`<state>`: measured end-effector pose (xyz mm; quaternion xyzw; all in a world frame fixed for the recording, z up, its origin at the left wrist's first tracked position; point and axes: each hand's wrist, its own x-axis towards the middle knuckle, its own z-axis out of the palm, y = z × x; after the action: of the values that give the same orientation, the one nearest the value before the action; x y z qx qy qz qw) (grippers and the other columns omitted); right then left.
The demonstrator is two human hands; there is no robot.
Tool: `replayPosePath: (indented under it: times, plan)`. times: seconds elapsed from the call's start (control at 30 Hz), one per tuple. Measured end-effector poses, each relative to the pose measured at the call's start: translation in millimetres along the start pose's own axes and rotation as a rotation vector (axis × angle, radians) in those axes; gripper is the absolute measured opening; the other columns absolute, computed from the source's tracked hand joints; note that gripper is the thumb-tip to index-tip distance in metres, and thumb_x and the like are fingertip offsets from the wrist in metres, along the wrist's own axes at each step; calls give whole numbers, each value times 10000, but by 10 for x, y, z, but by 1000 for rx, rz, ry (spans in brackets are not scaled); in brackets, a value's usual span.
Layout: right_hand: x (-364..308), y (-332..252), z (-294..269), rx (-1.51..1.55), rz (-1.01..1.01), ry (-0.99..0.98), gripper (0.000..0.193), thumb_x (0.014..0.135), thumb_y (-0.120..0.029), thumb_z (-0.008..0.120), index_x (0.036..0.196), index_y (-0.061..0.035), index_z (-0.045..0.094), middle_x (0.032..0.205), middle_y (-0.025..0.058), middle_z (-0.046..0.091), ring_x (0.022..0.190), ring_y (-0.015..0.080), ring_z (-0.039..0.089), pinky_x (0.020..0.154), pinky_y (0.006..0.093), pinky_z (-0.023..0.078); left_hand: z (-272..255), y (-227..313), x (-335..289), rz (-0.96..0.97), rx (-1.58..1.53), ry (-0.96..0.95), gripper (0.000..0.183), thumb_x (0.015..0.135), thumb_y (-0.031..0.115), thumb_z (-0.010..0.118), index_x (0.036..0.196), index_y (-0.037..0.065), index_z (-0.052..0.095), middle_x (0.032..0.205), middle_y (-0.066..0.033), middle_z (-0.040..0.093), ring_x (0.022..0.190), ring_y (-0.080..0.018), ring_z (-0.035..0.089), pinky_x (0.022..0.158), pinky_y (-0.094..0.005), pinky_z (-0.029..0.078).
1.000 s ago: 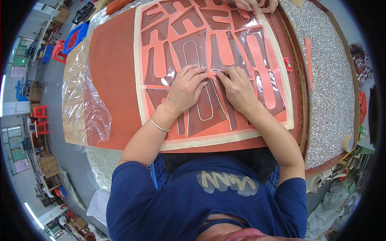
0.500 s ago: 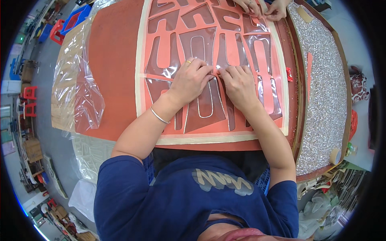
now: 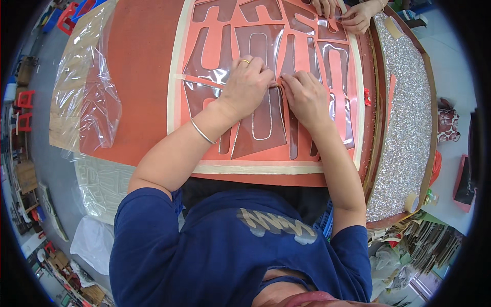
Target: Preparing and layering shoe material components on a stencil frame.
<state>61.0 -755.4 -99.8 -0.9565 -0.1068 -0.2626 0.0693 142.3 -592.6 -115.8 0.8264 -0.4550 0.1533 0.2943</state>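
A coral stencil-like sheet (image 3: 210, 53) lies before me, with cut-out letter shapes over clear glossy film. Thin lines of small sparkling stones (image 3: 262, 138) run along some cut-outs. At the middle of the sheet, my left hand (image 3: 249, 84) and my right hand (image 3: 308, 100) meet, both with bent fingers. Between their fingertips they pinch a narrow coral strip (image 3: 280, 82), slightly lifted at the edge of a tall cut-out. The fingertips of my left hand are partly hidden by its knuckles.
Cream tape (image 3: 261, 168) borders the sheet on a red-brown board (image 3: 140, 77). Crumpled clear plastic (image 3: 97, 97) lies at left. A tray of glittering stones (image 3: 406, 117) stands at right, holding tape rolls (image 3: 411, 202). Another person's hands (image 3: 358, 18) work at the far right corner.
The whole view has shifted a little, so the sheet sits higher and further left. My hands stay at the same spot on the sheet. The other person's hands have moved slightly.
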Motion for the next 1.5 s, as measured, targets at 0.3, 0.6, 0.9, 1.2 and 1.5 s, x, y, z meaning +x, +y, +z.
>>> replayPosePath:
  times: [0.3, 0.6, 0.9, 1.2, 1.5]
  plan:
    - [-72, -53, -28, 94, 75, 20, 129, 800, -86, 654, 923, -47, 658, 787, 76, 554, 726, 238, 561, 659, 346, 463, 61, 68, 15, -87, -166, 27, 106, 826, 178, 648, 802, 75, 655, 856, -51, 540, 891, -256, 476, 831, -395, 346]
    - [-116, -47, 56, 106, 133, 94, 126, 781, -48, 639, 904, -54, 665, 803, 54, 589, 705, 232, 543, 643, 349, 449, 135, 19, -1, -84, -119, 46, 141, 795, 188, 671, 717, 84, 615, 837, -52, 534, 898, -260, 473, 840, -410, 331]
    - [-134, -83, -72, 160, 129, -24, 286, 750, 9, 588, 1014, -63, 669, 906, 49, 619, 852, 243, 534, 786, 358, 429, 150, 7, -5, -145, -112, 29, 152, 773, 198, 689, 701, 92, 609, 818, -46, 536, 902, -255, 474, 834, -403, 335]
    - [-90, -127, -96, -62, 69, -214, 363, 795, -49, 557, 1154, -28, 613, 951, 70, 566, 902, 254, 512, 847, 394, 364, 78, 55, 11, -123, -194, 84, 51, 757, 130, 701, 787, 97, 676, 829, -34, 536, 905, -241, 476, 811, -377, 352]
    - [212, 131, 53, 301, 405, -140, 364, 781, -51, 554, 1141, -81, 593, 986, 111, 571, 901, 285, 582, 815, 410, 397, -42, 94, -9, -24, -119, -47, 79, 756, 85, 670, 818, 82, 718, 881, -55, 531, 951, -253, 476, 861, -407, 372]
